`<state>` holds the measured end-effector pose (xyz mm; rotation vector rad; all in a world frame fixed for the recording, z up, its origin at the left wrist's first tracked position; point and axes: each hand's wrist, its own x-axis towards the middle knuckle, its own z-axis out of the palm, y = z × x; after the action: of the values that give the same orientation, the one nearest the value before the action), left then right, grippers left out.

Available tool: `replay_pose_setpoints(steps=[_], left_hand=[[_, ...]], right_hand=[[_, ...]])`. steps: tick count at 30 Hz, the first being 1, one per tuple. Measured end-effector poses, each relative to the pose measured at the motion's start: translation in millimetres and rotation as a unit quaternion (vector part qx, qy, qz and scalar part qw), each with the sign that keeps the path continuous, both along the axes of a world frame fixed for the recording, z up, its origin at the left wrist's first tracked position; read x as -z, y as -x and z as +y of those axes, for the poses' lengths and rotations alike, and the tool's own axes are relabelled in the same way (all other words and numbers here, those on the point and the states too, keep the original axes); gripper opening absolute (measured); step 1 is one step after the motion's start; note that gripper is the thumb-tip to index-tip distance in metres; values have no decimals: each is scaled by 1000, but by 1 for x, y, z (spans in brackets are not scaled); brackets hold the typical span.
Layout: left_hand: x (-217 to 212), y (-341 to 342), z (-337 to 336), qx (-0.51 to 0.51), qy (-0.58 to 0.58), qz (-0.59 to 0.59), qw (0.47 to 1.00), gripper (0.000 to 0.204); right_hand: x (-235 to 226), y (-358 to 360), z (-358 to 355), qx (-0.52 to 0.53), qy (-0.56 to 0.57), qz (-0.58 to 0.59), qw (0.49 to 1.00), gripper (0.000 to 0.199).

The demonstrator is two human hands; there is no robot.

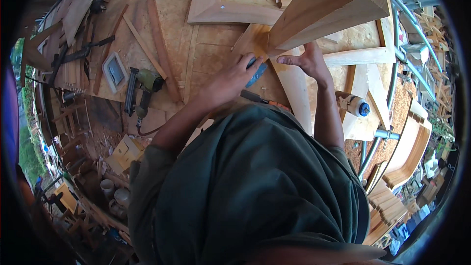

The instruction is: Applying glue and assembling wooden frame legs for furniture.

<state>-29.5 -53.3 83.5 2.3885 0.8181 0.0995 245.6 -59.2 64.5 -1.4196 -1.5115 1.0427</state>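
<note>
A thick, pale wooden post (324, 12) rises toward me from the workbench, its lower end on flat boards. My right hand (314, 64) is at the right of that lower end. Its thumb stretches to the left in front, and its other fingers run partly out of sight behind the wood. My left hand (235, 76) is closed on a small blue object (256, 72) at the left of the post's foot; its kind I cannot make out. Below the hands, a long tapered board (293, 91) runs toward my body.
Left on the bench lie a nail gun (142, 86), a pale tray (114, 72) and wooden strips (162, 44). A wooden frame (211, 12) lies behind. A bottle with a blue cap (355, 105) stands right, near metal pipes (405, 61). A dark-handled tool (260, 98) lies by my waist.
</note>
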Motion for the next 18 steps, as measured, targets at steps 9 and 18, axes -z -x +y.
replay_pose_setpoints(steps=[9,18], left_hand=[[-8,-39,-33,-55,-34,-224,972,114],[78,-45,5,-298,-15,-487,821,68]], right_hand=[[-14,42,-91,14,208,370,905,91],[5,-44,-48,288,104,148,940,46]])
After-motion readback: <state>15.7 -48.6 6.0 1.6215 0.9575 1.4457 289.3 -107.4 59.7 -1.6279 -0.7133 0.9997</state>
